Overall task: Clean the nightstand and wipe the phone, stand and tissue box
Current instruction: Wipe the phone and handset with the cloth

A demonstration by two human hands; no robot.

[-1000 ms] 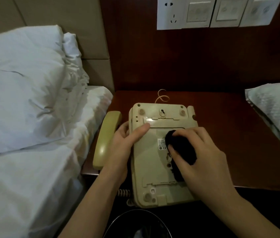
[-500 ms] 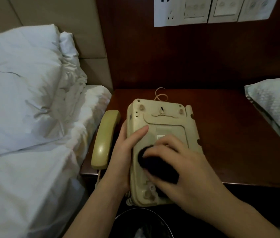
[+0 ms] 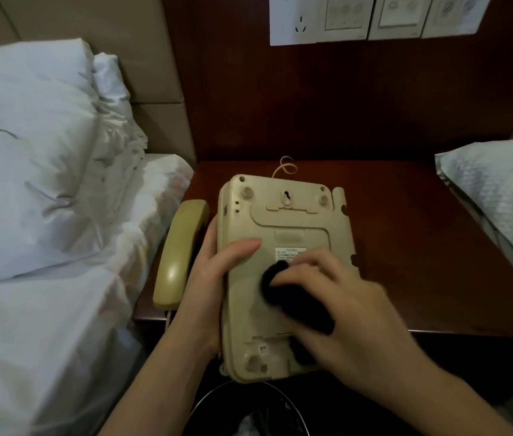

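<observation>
Keep left hand (image 3: 208, 287) clamped on overturned phone base (image 3: 283, 234) at counter (image 3: 406, 240) front edge; right hand (image 3: 343, 313) fingers apparently grip dark cloth (image 3: 289, 294); rub evenly.

A: Seen of the body?
B: Two bare hands w/ forearms, nothing more. Left hand (image 3: 214, 278), right hand (image 3: 343, 313).
A: Sleeves, gloves?
B: No sleeve in view on either forearm; no gloves.
A: Rings, watch, nails?
B: No ring or watch seen. Nails short, unpainted on left; right hand blurred, can't tell.
</observation>
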